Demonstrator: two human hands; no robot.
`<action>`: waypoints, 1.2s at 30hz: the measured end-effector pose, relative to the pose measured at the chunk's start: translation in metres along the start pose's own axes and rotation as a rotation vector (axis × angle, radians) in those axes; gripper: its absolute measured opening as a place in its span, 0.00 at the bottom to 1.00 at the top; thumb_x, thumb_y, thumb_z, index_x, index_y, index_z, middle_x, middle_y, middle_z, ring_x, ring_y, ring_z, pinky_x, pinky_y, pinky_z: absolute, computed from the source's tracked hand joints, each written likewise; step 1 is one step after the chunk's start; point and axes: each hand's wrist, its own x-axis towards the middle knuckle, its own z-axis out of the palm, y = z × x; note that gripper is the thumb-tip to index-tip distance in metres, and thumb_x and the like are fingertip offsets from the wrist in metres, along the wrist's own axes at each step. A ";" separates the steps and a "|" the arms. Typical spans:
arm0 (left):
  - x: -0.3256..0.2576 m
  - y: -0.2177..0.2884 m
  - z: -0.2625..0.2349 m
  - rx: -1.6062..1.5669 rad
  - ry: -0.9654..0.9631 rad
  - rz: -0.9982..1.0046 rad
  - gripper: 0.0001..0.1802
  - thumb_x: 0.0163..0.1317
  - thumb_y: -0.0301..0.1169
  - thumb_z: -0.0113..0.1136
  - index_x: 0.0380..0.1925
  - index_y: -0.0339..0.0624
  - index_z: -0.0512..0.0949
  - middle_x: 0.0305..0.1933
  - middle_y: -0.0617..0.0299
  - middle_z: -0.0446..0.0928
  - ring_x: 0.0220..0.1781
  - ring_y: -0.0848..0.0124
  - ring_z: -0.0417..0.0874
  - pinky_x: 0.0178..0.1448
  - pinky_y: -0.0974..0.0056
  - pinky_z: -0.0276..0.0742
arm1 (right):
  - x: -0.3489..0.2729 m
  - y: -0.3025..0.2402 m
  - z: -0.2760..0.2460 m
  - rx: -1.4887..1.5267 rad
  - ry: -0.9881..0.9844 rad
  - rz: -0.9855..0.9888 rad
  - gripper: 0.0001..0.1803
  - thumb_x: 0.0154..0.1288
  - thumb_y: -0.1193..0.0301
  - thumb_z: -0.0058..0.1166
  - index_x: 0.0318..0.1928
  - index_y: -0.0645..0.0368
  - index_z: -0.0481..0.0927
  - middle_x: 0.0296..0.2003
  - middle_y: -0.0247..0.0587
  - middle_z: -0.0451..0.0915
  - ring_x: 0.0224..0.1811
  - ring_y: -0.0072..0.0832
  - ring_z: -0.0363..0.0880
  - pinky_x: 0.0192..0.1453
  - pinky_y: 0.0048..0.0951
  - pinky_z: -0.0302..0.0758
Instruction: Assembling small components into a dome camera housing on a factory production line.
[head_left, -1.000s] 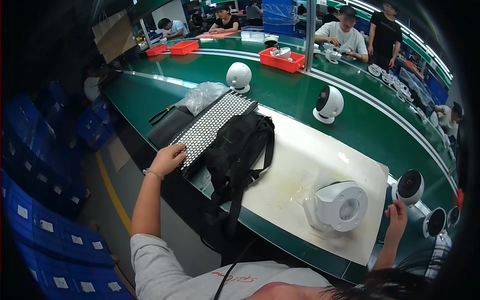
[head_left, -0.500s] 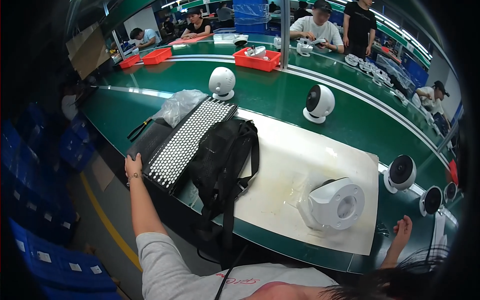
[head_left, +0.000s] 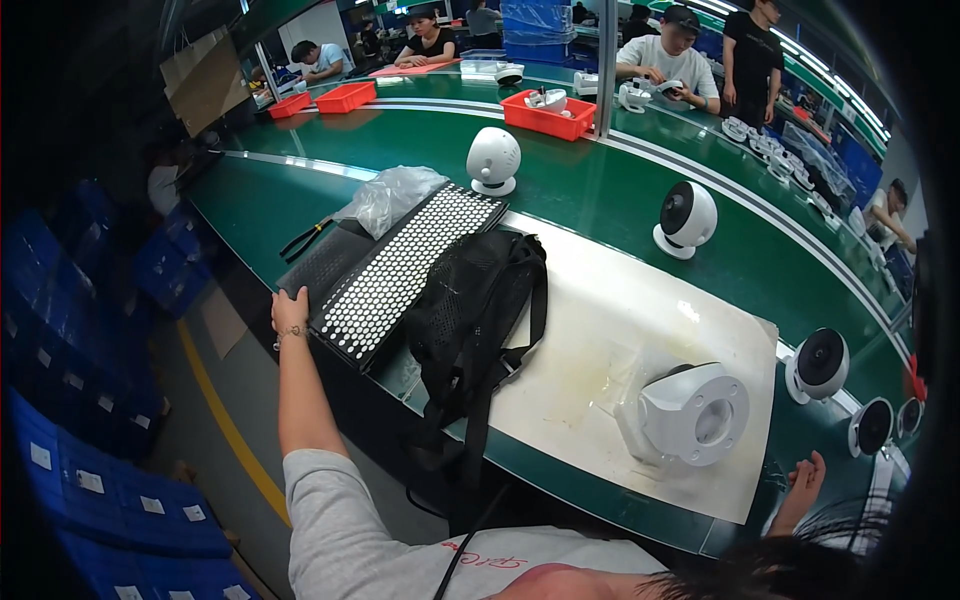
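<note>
At the table's near left edge, my left hand (head_left: 291, 312) lies against the corner of a dark mesh panel (head_left: 328, 266), its fingers extended over the edge. Beside that panel is a black strip covered in white dots (head_left: 405, 270). A black mesh bag with straps (head_left: 470, 310) lies right of the strip, partly on a large beige sheet (head_left: 590, 300). On the sheet's near right part, a white plastic housing with a ring-shaped base (head_left: 690, 415) rests on clear film. My right hand (head_left: 803, 488) hovers near the sheet's right edge, fingers loosely bent and apart, holding nothing.
White round-headed devices on bases stand on the green table: one at the back (head_left: 493, 160), another farther right (head_left: 686, 218), several at the right (head_left: 818, 365). A clear plastic bag (head_left: 395, 198) lies beyond the mesh panel. Red bins (head_left: 548, 115) and co-workers are across the table.
The whole view has shifted, so the table and its things sit farther right in the picture. Both hands keep about the same places beside the panel and the sheet.
</note>
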 end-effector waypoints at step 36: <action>-0.222 0.161 -0.286 -1.452 0.480 1.112 0.25 0.54 0.28 0.57 0.53 0.49 0.64 0.52 0.51 0.64 0.44 0.67 0.74 0.44 0.65 0.77 | -0.044 -0.232 0.121 0.353 -1.024 -0.854 0.23 0.46 0.68 0.58 0.44 0.64 0.70 0.36 0.43 0.71 0.36 0.29 0.68 0.42 0.26 0.64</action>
